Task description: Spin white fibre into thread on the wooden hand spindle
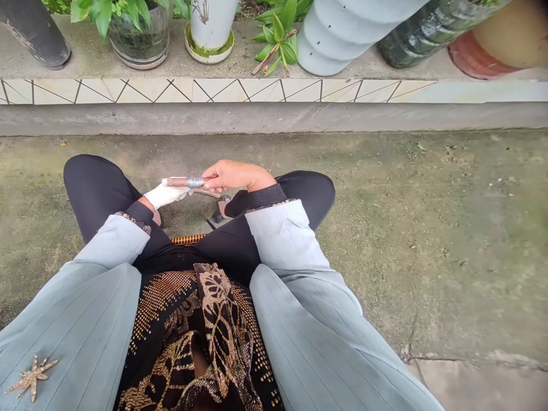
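My left hand (165,195), in a white glove, is closed under and around a short wooden stick (176,182) held level between my knees. Silver wire (196,182) is wound in a tight coil round the stick's right part. Bare, my right hand (231,173) pinches the stick just past the coil, thumb on top and fingers curled below. Beneath both hands a second thin brownish strip (208,193) shows in part; I cannot tell whether it joins the stick.
I sit low on a mossy concrete floor (428,228), knees apart, a dark shoe (220,210) below my hands. Ahead runs a tiled ledge (257,90) bearing a clear plant pot (141,40), a white pot (211,28), a ribbed grey pot (342,34) and a reddish pot (483,54).
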The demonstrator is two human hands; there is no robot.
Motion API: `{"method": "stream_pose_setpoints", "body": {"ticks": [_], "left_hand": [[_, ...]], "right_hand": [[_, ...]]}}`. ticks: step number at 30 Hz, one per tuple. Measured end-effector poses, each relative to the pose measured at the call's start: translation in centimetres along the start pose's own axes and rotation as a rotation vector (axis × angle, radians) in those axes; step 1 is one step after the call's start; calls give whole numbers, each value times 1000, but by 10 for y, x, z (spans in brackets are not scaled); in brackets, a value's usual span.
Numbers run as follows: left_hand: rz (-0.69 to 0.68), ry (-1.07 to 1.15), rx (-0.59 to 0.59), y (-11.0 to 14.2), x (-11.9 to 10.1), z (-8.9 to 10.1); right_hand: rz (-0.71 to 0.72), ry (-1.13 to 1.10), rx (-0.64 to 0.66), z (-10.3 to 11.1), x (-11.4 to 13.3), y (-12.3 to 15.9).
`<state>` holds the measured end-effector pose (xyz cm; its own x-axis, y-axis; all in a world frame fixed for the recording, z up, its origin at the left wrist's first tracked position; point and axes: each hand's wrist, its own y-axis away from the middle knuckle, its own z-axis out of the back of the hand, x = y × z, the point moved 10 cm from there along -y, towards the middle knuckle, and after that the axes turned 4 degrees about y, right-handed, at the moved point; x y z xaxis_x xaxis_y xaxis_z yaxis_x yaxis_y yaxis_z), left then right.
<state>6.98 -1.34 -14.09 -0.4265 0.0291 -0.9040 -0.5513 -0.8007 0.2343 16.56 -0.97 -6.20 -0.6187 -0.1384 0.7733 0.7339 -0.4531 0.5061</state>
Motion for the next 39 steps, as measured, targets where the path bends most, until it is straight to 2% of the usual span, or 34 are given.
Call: {"method": "stream_pose_setpoints", "body": {"ticks": [2,5,8,10,11,12,14,16,18,21,23,24,25,27,29,31,32,34,37,39], "left_hand": [[18,72,36,0,1,-8],[15,250,125,1,-5,-20],[-20,286,150,3,-14,-24],[-53,222,130,5,-21,-21],[-73,170,108,6,-24,-17],[-92,104,81,6,-27,-13],[-120,-74,12,7,-33,-4],[-120,-265,-46,7,-36,5],[-100,-398,-73,5,-35,10],[-101,-439,-73,3,-32,12],[-104,-369,-84,2,-29,13],[-96,-308,-92,1,-26,14],[-77,-230,-102,1,-23,15],[-23,-44,-112,0,-14,15],[15,115,-97,0,-11,12],[17,174,-68,0,-14,8],[12,162,-53,1,-17,7],[4,93,-33,2,-21,4],[-39,-70,-9,3,-24,1],[-88,-198,-7,2,-25,0]], "right_hand": [[-46,-35,-106,10,-9,-2],[-193,2,-349,33,-32,-6],[-375,221,-577,58,-53,-3],[-473,388,-646,68,-61,0],[-510,455,-637,69,-64,0],[-536,509,-595,67,-68,-2],[-560,592,-409,51,-77,-11],[-537,621,-139,21,-84,-21],[-466,540,116,-15,-83,-26],[-312,292,424,-61,-60,-20],[-170,132,518,-73,-33,-12],[-95,61,497,-69,-19,-9],[-30,-3,410,-58,-8,-9],[25,-118,95,-17,0,-8],[2,-208,-277,29,-11,-1],[-68,-243,-544,59,-30,9],[-117,-234,-609,65,-40,10],[-235,-160,-653,69,-57,8],[-377,64,-631,67,-69,2],[-420,245,-612,67,-70,-3]]}}
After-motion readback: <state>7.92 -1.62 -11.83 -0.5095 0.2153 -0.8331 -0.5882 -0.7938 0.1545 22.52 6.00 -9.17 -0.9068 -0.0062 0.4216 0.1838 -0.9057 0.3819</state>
